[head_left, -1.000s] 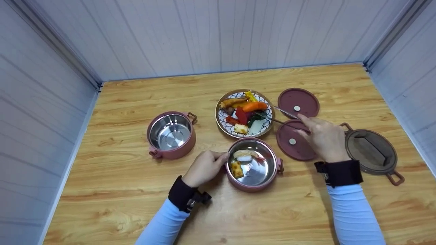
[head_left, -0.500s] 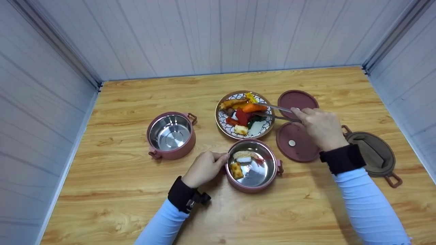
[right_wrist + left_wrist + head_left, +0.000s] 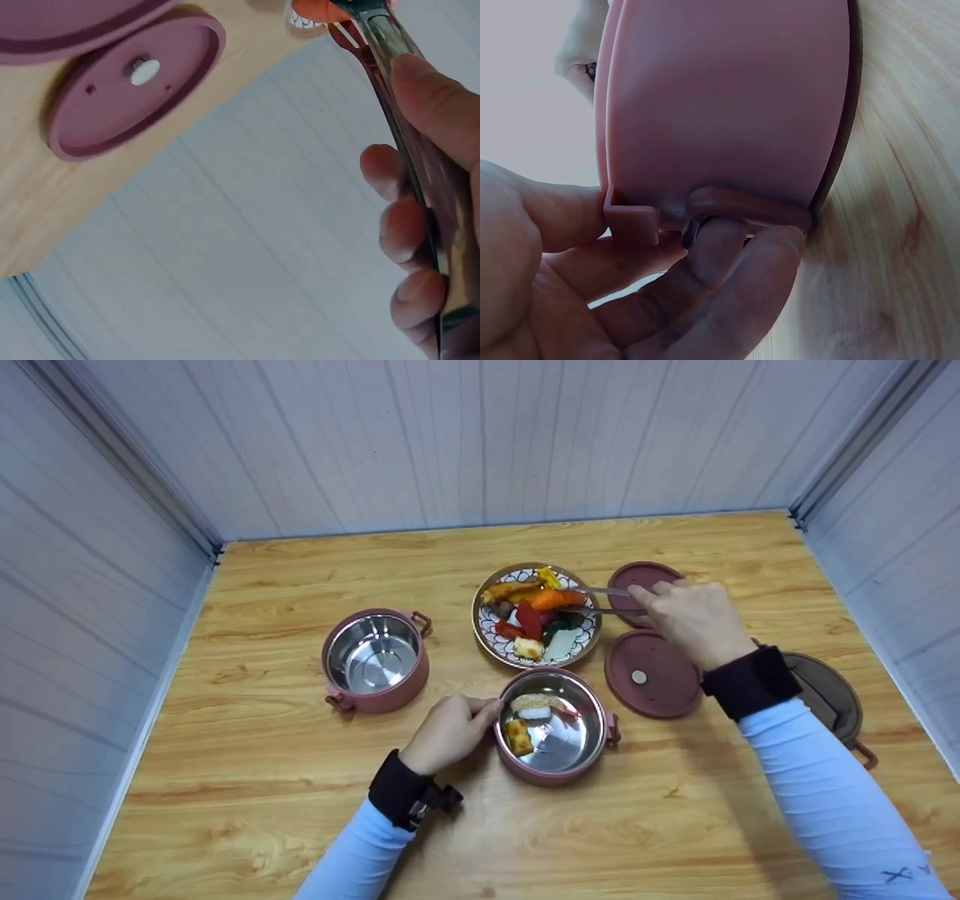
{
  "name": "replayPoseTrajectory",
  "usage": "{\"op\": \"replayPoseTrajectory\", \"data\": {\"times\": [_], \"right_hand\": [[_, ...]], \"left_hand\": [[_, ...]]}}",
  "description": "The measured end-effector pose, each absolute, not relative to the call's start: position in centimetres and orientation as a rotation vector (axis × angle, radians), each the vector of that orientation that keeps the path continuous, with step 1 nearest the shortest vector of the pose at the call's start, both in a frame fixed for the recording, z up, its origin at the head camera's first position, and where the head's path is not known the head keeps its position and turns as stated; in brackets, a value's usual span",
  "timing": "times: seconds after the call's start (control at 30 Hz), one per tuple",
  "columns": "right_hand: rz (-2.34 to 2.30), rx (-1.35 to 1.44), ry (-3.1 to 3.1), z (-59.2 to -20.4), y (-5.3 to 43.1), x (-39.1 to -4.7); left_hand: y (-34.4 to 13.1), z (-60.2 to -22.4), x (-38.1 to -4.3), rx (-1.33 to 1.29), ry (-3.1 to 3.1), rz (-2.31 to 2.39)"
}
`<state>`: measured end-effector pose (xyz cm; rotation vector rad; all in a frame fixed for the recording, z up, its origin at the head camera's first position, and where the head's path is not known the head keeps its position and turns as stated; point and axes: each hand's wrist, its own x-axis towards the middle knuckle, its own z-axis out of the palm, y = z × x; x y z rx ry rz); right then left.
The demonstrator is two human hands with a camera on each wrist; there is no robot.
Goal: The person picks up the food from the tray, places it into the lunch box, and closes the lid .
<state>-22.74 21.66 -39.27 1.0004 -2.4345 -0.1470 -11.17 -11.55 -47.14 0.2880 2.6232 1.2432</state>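
My left hand point(image 3: 454, 731) holds a pink pot point(image 3: 551, 778) at its left side. In the left wrist view its fingers curl round the brown handle point(image 3: 735, 204), with the thumb near the rim. Inside the pot lie a browned yellow piece point(image 3: 519, 736), a white piece point(image 3: 534, 712) and other food bits. My right hand point(image 3: 694, 622) grips metal tongs point(image 3: 611, 612). Their tips reach over the patterned plate point(image 3: 491, 628), on either side of an orange carrot-like piece point(image 3: 556, 600); whether they pinch it I cannot tell. Red, yellow, green and white food lies around it.
A second pink pot point(image 3: 390, 697) with a bare steel inside stands to the left. Two maroon round lids, a nearer one point(image 3: 652, 679) and a farther one point(image 3: 637, 577), lie right of the plate. A brown two-handled lid point(image 3: 844, 697) is partly behind my right wrist.
My right hand has moved away from me, bringing the tongs' tips from beside the orange piece to either side of it. The left hand and pot stay put.
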Motion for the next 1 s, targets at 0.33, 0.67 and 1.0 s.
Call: {"op": "replayPoseTrajectory", "data": {"times": [0.33, 0.67, 1.0], "right_hand": [[0.025, 0.925, -2.659, -36.5, 23.6, -21.7], [0.101, 0.847, -2.878, -31.6, 24.7, -17.5], [0.107, 1.300, -2.622, -30.6, 24.6, -13.6]], "left_hand": [[-11.4, -47.2, -11.1, 0.307, 2.644, 1.228], [-11.5, -47.1, -11.2, 0.299, 2.653, 1.225], [-11.5, -47.0, -11.1, 0.277, 2.651, 1.218]]}}
